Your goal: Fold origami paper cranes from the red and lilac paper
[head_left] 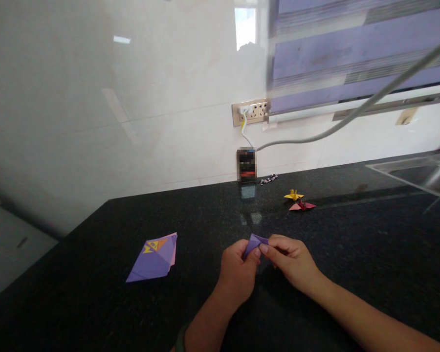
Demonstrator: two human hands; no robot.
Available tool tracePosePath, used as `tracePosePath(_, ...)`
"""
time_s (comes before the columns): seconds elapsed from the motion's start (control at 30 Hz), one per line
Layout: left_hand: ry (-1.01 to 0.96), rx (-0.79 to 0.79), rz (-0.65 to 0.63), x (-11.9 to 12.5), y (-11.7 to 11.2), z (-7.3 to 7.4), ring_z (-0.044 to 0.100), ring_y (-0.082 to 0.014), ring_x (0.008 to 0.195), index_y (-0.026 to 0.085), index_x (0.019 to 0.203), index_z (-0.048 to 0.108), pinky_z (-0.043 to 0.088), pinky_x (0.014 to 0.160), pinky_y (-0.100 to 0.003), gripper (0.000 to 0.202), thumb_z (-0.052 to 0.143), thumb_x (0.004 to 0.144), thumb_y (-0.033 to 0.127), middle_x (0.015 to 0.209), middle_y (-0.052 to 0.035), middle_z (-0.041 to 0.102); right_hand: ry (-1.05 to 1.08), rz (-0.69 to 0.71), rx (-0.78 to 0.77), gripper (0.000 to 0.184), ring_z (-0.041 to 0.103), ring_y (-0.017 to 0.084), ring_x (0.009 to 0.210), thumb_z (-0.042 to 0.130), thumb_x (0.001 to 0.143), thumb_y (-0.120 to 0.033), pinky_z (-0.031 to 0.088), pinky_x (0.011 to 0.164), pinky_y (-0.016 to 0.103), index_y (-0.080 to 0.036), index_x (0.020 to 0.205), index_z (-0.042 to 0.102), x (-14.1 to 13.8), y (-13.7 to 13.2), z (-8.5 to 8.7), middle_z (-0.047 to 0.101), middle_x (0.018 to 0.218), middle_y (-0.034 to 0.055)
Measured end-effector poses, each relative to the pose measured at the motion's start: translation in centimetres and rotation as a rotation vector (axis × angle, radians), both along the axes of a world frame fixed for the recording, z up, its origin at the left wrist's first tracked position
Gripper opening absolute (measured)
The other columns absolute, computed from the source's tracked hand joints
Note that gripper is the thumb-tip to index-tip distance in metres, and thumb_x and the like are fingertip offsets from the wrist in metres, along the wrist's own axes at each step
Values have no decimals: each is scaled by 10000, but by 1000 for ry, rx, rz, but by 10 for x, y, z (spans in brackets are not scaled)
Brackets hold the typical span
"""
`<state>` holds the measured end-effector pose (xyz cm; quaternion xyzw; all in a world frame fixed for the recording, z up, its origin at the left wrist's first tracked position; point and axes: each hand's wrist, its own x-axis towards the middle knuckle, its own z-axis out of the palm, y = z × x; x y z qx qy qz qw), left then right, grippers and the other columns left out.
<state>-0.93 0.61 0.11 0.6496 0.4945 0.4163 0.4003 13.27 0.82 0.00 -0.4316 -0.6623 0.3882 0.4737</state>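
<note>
Both my hands meet low over the black stone counter [95, 303] and pinch a small folded purple paper [255, 241] between them. My left hand [238, 271] grips its left side with thumb and fingers closed. My right hand [291, 261] pinches its right end. Most of the paper is hidden behind my fingers.
A stack of purple and pink paper sheets [154, 256] lies to the left. A yellow paper crane [294, 195] and a red paper crane [302, 206] stand further back on the right. A dark device [247, 165] leans on the wall under a socket [250, 112]. A sink [421, 171] is at right.
</note>
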Motion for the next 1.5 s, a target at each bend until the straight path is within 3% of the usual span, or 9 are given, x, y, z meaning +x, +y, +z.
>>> tracePosePath(0.37,-4,-38,22,0,3,-2,468,-112,538,139,663,567,350,507,-215,244,469,764,338,577,1,541,165,-107,-137,266,368,81,434,547,734,-373,286,415,209,-168,564,530,3,8,-7,415,468,-42)
tracePosePath(0.5,75,31,52,-4,3,0,452,-107,521,145,607,560,332,497,-212,255,454,767,312,544,11,519,209,-41,-182,239,391,80,450,586,696,-385,314,426,205,-164,616,544,2,7,-5,453,501,-38)
tracePosePath(0.6,92,51,0,-4,0,0,424,-98,506,145,603,563,312,471,-203,263,456,770,319,531,19,485,244,6,-240,232,431,82,489,649,644,-348,352,455,203,-162,756,565,-1,5,-6,515,599,-25)
tracePosePath(0.7,111,63,-92,0,-5,-1,435,-99,526,149,649,596,323,494,-204,234,453,777,283,563,12,511,291,-48,-282,275,432,75,482,670,632,-330,351,451,198,-165,822,558,-3,5,-9,505,604,-34)
tracePosePath(0.8,111,64,-107,2,-7,-2,464,-108,559,152,676,612,341,525,-210,223,449,780,264,593,2,539,338,-66,-299,280,432,78,467,658,646,-354,352,442,202,-171,833,556,-2,6,-11,493,580,-42)
tracePosePath(0.97,66,34,-66,2,-4,-4,429,-95,508,148,636,600,324,480,-200,250,453,775,295,540,17,495,263,-30,-194,262,436,96,497,548,744,-384,365,491,229,-154,619,559,2,7,-11,506,564,-12)
tracePosePath(1.3,40,39,-67,3,-2,-6,509,-125,625,145,763,607,379,571,-220,229,449,788,309,679,-20,584,-6,-14,65,225,482,130,580,518,776,-288,381,552,249,-174,604,608,3,3,-2,494,598,1)
tracePosePath(1.5,116,77,-31,1,-1,-7,494,-124,589,147,659,582,355,544,-224,258,432,796,306,609,-7,555,-103,-67,95,218,500,135,575,526,767,-296,384,551,249,-178,600,600,2,4,-6,529,599,6)
